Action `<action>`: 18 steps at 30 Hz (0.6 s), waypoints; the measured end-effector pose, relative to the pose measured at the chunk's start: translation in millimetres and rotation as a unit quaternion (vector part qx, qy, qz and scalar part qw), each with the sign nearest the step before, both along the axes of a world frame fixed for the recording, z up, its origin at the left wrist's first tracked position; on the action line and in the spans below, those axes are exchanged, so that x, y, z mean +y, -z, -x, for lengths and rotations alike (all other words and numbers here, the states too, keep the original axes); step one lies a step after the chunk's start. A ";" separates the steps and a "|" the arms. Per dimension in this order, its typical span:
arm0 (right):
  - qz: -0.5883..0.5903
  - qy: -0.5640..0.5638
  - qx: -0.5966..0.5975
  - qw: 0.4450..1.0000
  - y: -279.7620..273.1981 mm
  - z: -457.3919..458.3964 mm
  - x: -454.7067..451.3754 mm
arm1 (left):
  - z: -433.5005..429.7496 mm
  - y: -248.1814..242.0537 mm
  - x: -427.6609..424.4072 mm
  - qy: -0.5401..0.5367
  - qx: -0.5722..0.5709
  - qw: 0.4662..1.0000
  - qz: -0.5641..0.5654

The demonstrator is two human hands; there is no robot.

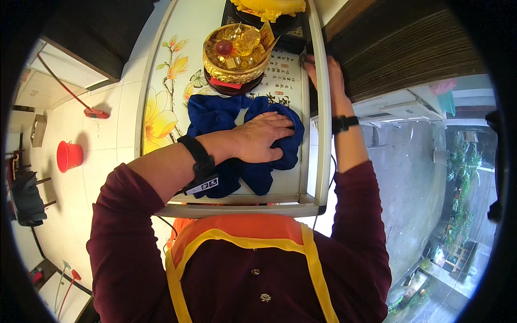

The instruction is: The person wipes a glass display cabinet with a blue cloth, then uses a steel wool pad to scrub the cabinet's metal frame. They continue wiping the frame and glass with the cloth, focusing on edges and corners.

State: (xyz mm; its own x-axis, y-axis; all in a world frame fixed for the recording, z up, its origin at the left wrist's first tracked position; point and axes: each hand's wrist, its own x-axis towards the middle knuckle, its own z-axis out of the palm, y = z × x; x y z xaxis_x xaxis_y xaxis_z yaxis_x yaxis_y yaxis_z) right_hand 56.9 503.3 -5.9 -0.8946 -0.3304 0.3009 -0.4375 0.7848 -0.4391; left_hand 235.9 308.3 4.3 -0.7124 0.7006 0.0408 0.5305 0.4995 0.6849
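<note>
My left hand (264, 137) lies flat, palm down, on a bunched dark blue cloth (214, 117). The cloth is spread on a pale tabletop panel (244, 187) printed with flowers and writing. Past the rail (323, 121) on the right side of the stand, my right hand (335, 76) is partly hidden; a thumb or finger shows on the rail's inner side, touching something small and dark. Just beyond the cloth, a gold bowl (234, 72) filled with gold ornaments and a red ball sits on a dark round base with a red piece at its front.
A yellow figurine (268, 8) rests on a black box-like base (286, 30) behind the bowl. Dark ribbed wood (396, 48) borders the stand on the right. On the tiled floor at left are a red bucket (70, 156) and a red broom (96, 113).
</note>
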 end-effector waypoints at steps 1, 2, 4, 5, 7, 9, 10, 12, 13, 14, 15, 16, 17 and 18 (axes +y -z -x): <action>0.006 -0.023 0.039 0.999 0.6 7.4 -4.0 | 0.4 0.4 -0.2 0.002 0.003 1.000 -0.002; -0.003 -0.030 0.055 0.998 1.3 10.6 -5.5 | 0.7 0.6 -0.5 0.002 0.000 1.000 0.002; -0.038 -0.061 0.068 0.995 2.3 8.7 -3.9 | 1.1 0.7 -0.4 0.005 0.001 1.000 -0.004; -0.065 -0.084 0.064 0.992 3.3 1.4 0.8 | 0.4 0.7 0.1 0.007 -0.009 1.000 0.000; -0.127 -0.118 0.064 0.983 3.6 -17.4 12.8 | 0.2 0.4 0.5 -0.004 -0.007 1.000 0.001; -0.084 -0.098 0.045 0.991 6.5 -28.6 19.4 | -0.4 0.0 0.8 0.000 -0.008 1.000 0.000; -0.075 -0.082 0.038 0.993 8.1 -28.7 20.6 | -0.5 -0.3 0.7 0.002 -0.008 1.000 0.002; -0.053 -0.077 0.043 0.995 11.3 -15.7 17.1 | -0.3 -0.8 0.2 0.004 -0.006 1.000 0.005; -0.041 -0.090 0.055 0.994 11.3 0.3 11.9 | 0.0 -0.8 0.1 0.005 -0.006 1.000 0.006; -0.031 -0.066 0.046 0.996 12.9 9.2 9.7 | 0.0 -0.8 0.0 0.003 -0.003 1.000 0.007; -0.002 -0.102 0.037 0.994 14.2 14.5 8.8 | 0.1 -0.7 0.1 0.005 -0.004 1.000 0.008; 0.025 -0.102 0.009 0.994 13.9 18.0 8.3 | 0.2 -0.5 0.2 0.007 0.000 1.000 0.004; 0.040 -0.078 -0.043 0.995 12.7 15.8 9.5 | 0.4 -0.3 0.4 0.005 -0.005 1.000 0.007; 0.037 -0.094 -0.041 0.994 11.3 6.8 13.4 | 0.3 -0.1 0.4 0.004 -0.007 1.000 0.005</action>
State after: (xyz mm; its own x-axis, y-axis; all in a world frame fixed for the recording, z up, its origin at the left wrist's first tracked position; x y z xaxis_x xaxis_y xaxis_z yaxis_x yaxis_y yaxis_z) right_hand 50.1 516.7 -17.2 -0.8416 -0.4741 0.2587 -0.5336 0.6562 -0.5336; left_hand 235.5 308.8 4.4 -0.7069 0.7070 0.0232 0.5245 0.5019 0.6878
